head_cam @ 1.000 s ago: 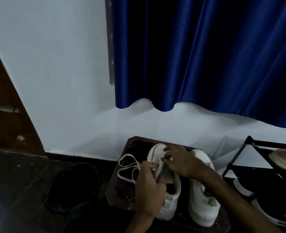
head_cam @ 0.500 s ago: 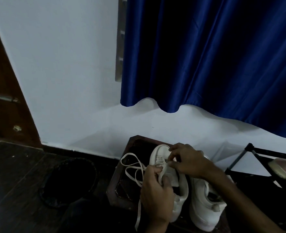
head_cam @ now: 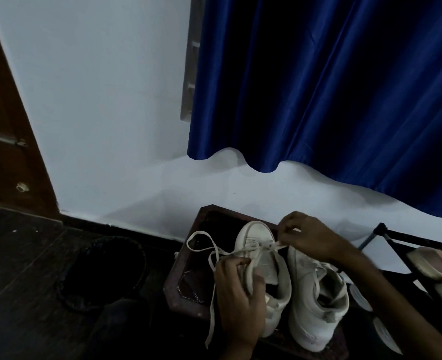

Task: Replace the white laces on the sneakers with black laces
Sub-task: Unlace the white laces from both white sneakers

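Note:
Two white sneakers stand on a dark wooden stool (head_cam: 188, 258) by the wall. My left hand (head_cam: 238, 302) grips the side of the left sneaker (head_cam: 256, 240) and tilts it. My right hand (head_cam: 308, 236) pinches the white lace (head_cam: 206, 250) at the eyelets near the toe. A long loose loop of that lace lies over the stool to the left and one end hangs down past my left hand. The right sneaker (head_cam: 316, 307) stands upright beside it, without a visible lace. No black lace is in view.
A dark round bin (head_cam: 103, 271) sits on the dark floor left of the stool. A black shoe rack (head_cam: 409, 240) with other shoes (head_cam: 435, 263) stands at the right. A blue curtain (head_cam: 331, 87) hangs above, and a brown door (head_cam: 4, 126) is at the left.
My right hand has pulled lace out towards the toe eyelets, and the loose loop on the left has grown longer. My left hand has shifted down along the sneaker's side.

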A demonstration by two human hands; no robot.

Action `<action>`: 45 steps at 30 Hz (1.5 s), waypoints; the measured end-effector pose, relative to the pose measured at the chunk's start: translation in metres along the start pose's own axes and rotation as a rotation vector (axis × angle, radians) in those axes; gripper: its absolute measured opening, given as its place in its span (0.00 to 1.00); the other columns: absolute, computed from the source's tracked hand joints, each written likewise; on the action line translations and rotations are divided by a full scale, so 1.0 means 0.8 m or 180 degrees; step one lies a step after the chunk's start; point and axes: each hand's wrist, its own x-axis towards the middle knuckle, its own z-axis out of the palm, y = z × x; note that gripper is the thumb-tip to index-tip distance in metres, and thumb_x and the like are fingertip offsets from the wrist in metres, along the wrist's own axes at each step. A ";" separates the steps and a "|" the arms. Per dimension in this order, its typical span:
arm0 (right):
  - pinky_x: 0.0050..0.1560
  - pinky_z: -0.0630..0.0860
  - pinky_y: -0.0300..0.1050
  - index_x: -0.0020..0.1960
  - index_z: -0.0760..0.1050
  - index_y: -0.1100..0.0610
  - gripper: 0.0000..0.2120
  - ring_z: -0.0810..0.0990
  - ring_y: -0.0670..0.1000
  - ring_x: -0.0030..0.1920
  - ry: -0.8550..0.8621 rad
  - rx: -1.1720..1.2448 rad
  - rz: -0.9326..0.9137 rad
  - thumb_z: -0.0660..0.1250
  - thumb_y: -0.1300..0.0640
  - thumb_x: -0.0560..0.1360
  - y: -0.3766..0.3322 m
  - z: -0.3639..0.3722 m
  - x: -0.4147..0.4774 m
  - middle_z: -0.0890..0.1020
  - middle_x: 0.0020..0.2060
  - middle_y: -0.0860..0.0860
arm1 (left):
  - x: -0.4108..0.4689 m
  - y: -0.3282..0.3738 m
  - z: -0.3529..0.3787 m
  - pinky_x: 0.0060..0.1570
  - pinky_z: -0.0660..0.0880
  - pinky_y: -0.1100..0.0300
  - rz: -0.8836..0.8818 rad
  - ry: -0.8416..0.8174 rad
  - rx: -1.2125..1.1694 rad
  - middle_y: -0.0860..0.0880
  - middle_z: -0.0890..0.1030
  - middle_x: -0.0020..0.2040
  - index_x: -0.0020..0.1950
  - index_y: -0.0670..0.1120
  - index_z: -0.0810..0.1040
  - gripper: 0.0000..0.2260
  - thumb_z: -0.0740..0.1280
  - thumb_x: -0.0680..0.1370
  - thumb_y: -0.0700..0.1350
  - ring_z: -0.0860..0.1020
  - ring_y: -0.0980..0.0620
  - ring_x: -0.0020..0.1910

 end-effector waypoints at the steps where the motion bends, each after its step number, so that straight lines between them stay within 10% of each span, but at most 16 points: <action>1: 0.61 0.73 0.51 0.40 0.81 0.43 0.05 0.76 0.43 0.55 -0.0130 -0.0366 -0.0046 0.67 0.45 0.70 0.002 0.006 0.003 0.75 0.56 0.39 | -0.001 -0.003 -0.001 0.52 0.74 0.57 0.0137 -0.0100 -0.0007 0.59 0.73 0.56 0.55 0.51 0.75 0.13 0.64 0.75 0.56 0.74 0.58 0.57; 6: 0.65 0.68 0.58 0.52 0.82 0.45 0.10 0.70 0.46 0.64 -0.0348 -0.1132 -0.0146 0.63 0.47 0.76 -0.007 0.033 0.011 0.74 0.62 0.40 | -0.010 -0.009 -0.008 0.61 0.73 0.53 0.0484 -0.0490 -0.0027 0.54 0.72 0.67 0.69 0.49 0.70 0.28 0.62 0.76 0.65 0.71 0.54 0.67; 12: 0.60 0.69 0.52 0.44 0.82 0.46 0.04 0.73 0.42 0.57 -0.0040 -0.1110 -0.0212 0.68 0.51 0.74 -0.014 0.043 0.008 0.76 0.57 0.37 | -0.012 -0.015 0.000 0.60 0.75 0.52 0.0684 -0.0325 0.0222 0.52 0.73 0.70 0.70 0.45 0.72 0.28 0.59 0.79 0.63 0.71 0.55 0.69; 17: 0.50 0.74 0.35 0.34 0.83 0.56 0.10 0.78 0.39 0.49 0.0331 0.1022 -0.0096 0.69 0.61 0.74 -0.023 -0.028 -0.011 0.79 0.51 0.43 | -0.006 -0.014 -0.001 0.59 0.74 0.59 0.0718 -0.0340 0.0264 0.56 0.75 0.66 0.68 0.46 0.74 0.26 0.58 0.78 0.62 0.73 0.60 0.66; 22: 0.64 0.68 0.57 0.45 0.79 0.42 0.09 0.70 0.42 0.61 -0.0063 -0.0926 0.0148 0.65 0.39 0.72 -0.005 -0.026 -0.006 0.71 0.59 0.34 | -0.008 -0.016 0.002 0.60 0.73 0.57 0.0707 -0.0320 0.0354 0.55 0.74 0.67 0.67 0.46 0.75 0.27 0.57 0.78 0.63 0.71 0.58 0.67; 28: 0.61 0.66 0.55 0.55 0.78 0.44 0.10 0.70 0.47 0.64 -0.0499 -0.1512 -0.0051 0.63 0.46 0.75 -0.016 0.024 0.010 0.74 0.61 0.43 | -0.010 -0.020 0.005 0.60 0.74 0.53 0.0816 -0.0270 0.0445 0.54 0.75 0.66 0.66 0.45 0.76 0.25 0.58 0.78 0.61 0.72 0.55 0.67; 40: 0.54 0.74 0.44 0.30 0.83 0.47 0.11 0.78 0.41 0.49 0.0822 0.0466 -0.0126 0.70 0.56 0.71 -0.013 -0.043 -0.016 0.80 0.53 0.39 | -0.008 -0.018 -0.001 0.54 0.75 0.54 0.0837 -0.0462 0.0647 0.57 0.76 0.65 0.69 0.50 0.74 0.25 0.54 0.80 0.62 0.75 0.55 0.60; 45: 0.65 0.63 0.59 0.57 0.78 0.44 0.13 0.64 0.47 0.69 0.0034 -0.1867 0.0362 0.62 0.42 0.76 -0.013 -0.019 -0.014 0.67 0.70 0.41 | -0.009 -0.017 -0.001 0.53 0.75 0.56 0.0897 -0.0410 0.0635 0.57 0.77 0.63 0.67 0.49 0.76 0.25 0.54 0.79 0.62 0.76 0.55 0.57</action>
